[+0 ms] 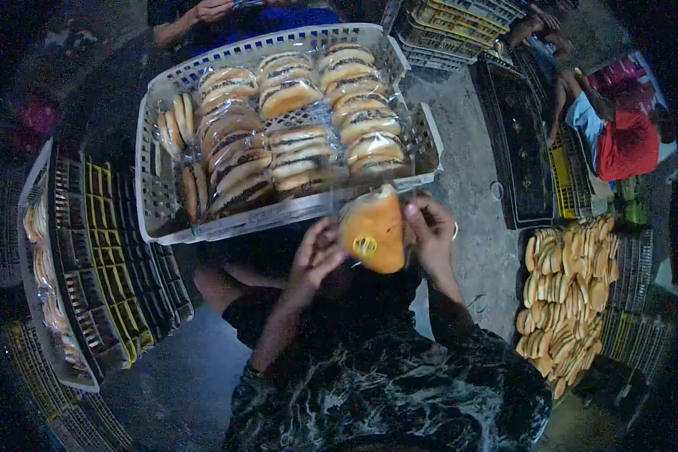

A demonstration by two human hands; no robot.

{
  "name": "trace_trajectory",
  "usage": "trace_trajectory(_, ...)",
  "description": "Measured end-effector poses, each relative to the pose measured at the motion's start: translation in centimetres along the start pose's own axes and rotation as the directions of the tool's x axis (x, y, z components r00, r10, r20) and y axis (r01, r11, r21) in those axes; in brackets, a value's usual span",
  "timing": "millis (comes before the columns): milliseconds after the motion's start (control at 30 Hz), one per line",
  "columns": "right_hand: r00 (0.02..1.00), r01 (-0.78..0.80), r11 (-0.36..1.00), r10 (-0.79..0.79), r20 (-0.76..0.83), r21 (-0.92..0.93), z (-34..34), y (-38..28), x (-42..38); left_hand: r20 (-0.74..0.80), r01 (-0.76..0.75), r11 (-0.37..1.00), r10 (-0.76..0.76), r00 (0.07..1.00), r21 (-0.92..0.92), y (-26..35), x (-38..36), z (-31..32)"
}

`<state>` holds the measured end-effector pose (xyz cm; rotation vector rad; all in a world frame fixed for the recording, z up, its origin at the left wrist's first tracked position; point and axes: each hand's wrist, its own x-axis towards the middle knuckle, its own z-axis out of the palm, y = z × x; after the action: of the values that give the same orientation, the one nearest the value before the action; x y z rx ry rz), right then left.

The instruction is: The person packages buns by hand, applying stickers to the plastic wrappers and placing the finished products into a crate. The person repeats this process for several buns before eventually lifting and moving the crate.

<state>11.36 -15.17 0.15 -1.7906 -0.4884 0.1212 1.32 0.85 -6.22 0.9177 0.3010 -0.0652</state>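
Between my two hands is a bread bun (375, 232) in a clear bag with a small yellow label. My right hand (432, 232) pinches the bag at the bun's right side. On the bun's left side, my left hand (318, 252) has its fingers curled and apart, close to the bag; contact is unclear. Just beyond the hands stands a white plastic crate (279, 218) holding rows of wrapped filled buns (237, 162), with a gap in the middle row.
Stacked crates (117, 264) stand at the left, more crates (452, 26) at the top. Many unwrapped buns (569, 294) lie at the right, near a black crate (516, 143). A person in red (633, 143) sits at the right; another person's hands (215, 9) are beyond the white crate.
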Motion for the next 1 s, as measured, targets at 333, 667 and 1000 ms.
trace_trajectory(333, 0.661, -0.745, 0.348, 0.5, 0.559, 0.57, 3.6, -1.9, -0.6, 0.178, -0.354, 0.927, 0.329, 0.927, 0.127, 4.8, -1.3, 1.7)
trace_trajectory(667, 0.851, 0.156, 0.933, -0.293, 0.435, 0.323, 1.5, -2.9, 0.6, 0.307, -0.676, 0.726, 0.619, 0.723, 0.127, 2.1, -0.2, 1.4)
trace_trajectory(1000, 0.997, -0.061, 0.981, 0.053, 0.051, 0.185, 4.1, 0.8, -1.2, -0.087, -0.362, 0.717, 0.506, 0.858, 0.595, 0.7, -1.3, 4.3)
